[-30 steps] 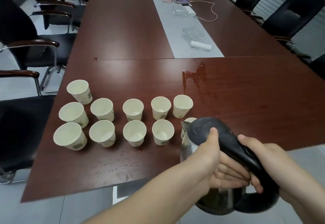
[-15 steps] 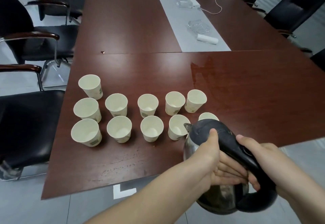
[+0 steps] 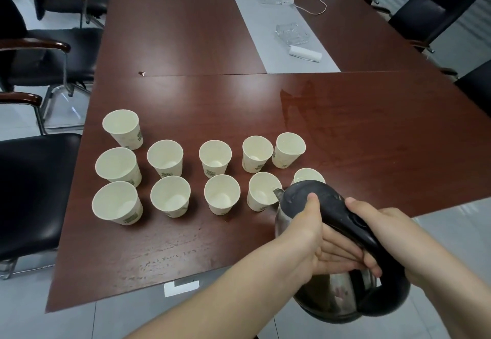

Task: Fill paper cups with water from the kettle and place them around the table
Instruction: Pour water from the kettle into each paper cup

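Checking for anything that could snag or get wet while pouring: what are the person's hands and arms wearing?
Nothing shows. The left hand and right hand are bare, with no gloves, rings, watch or bracelet in view, and no sleeve appears up to the frame's edge.

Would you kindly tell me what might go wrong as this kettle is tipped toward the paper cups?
1. The spout of the kettle sits at the rim of the nearest cup, not over its middle, so water may run onto the table.
2. A second cup is half hidden behind the kettle's lid, close to it. It looks light, so the kettle may well bump it and tip it over unseen.
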{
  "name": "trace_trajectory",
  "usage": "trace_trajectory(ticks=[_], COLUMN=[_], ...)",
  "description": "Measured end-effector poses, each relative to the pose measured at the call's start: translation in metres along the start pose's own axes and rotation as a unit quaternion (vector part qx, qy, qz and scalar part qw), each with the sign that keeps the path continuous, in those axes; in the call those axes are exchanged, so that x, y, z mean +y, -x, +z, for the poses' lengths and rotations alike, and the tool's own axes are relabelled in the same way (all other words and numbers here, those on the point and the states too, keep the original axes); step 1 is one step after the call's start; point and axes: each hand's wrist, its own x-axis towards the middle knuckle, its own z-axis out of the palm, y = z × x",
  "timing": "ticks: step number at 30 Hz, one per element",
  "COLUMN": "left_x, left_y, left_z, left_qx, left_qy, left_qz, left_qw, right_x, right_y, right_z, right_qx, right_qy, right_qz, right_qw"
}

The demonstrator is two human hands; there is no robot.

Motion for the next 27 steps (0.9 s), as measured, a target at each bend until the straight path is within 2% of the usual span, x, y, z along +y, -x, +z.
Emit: trace_trajectory(ticks=[27], left_x=[-0.005], left_y=[-0.001], left_z=[0.010], left_qx=[-0.011], left_qy=[0.035], left_qz=[0.014], left_qw=[0.999], right_x=[-0.004], right_y=[0.000], right_z=[-0.012], right_qx=[-0.003], right_qy=[0.075], right_qz=[0.008], right_qw=[0.997])
